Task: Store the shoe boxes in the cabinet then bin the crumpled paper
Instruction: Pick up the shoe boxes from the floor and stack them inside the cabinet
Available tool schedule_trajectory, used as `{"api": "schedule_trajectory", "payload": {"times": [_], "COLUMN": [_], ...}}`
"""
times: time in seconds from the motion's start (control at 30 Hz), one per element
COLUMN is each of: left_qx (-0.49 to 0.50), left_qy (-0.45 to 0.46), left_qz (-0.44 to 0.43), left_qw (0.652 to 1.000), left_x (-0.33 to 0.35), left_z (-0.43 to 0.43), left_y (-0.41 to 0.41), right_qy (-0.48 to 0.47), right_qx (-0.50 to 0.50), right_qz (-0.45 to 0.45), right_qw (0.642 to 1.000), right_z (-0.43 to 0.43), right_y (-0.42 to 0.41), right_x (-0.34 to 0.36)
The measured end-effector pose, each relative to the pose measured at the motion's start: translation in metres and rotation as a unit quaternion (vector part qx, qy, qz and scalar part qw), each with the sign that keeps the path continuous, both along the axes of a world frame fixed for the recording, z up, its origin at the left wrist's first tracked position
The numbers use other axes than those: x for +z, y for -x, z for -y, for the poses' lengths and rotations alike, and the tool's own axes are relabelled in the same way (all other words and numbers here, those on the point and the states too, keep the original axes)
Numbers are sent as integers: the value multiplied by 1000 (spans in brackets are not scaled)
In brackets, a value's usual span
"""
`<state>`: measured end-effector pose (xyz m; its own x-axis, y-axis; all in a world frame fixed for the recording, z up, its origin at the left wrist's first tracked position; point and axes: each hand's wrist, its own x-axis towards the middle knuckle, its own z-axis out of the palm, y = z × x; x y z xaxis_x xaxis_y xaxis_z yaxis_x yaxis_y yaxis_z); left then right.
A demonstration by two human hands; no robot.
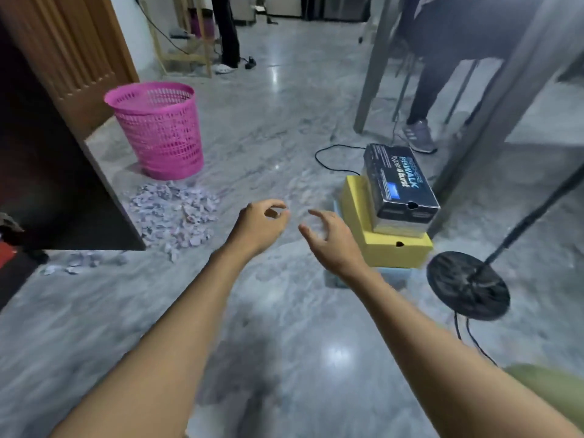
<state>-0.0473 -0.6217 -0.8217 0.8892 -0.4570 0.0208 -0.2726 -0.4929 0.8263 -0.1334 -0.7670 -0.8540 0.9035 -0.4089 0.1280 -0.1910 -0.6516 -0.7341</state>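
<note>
A stack of shoe boxes stands on the floor at the right: a black box (pixel 398 184) on top, a yellow box (pixel 387 246) under it, a pale blue box (pixel 395 275) at the bottom. A heap of crumpled paper (pixel 175 211) lies left of centre, below a pink mesh bin (pixel 158 131). The dark cabinet (pixel 53 172) stands at the left. My left hand (pixel 260 227) and my right hand (pixel 331 240) reach forward over the floor, fingers loosely curled, holding nothing. The right hand is just left of the box stack, not touching it.
A black round stand base (pixel 467 286) with a pole and cables sits right of the boxes. Grey table legs (pixel 373 71) and a seated person's legs (pixel 429 99) are behind the stack. Another person's legs (pixel 227 33) stand at the back. A cable (pixel 331 153) loops on the floor.
</note>
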Motion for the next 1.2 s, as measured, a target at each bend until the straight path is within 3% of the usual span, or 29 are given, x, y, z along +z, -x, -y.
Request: {"api": "schedule_trajectory", "payload": {"times": [0.23,0.47,0.93,1.2], "left_qx": [-74,-31,58,97], "left_qy": [-123,-78,-22,13], "left_qz": [-102,-190,-201,-234], "left_qw": [984,978,978,967], "left_x": [-107,-169,-214,-221], "left_z": [81,147,215,214], "left_y": [42,58,25,19], "right_qy": [-107,-229,-309,-300], "right_qx": [-118,-246,-295,-296], "right_qz": [-41,-85,-14,-39], "right_qw": [986,938,904,906], "right_z": [77,150,216,216], "right_y": [66,88,56,55], "right_x": [-113,-188,-228,-226]}}
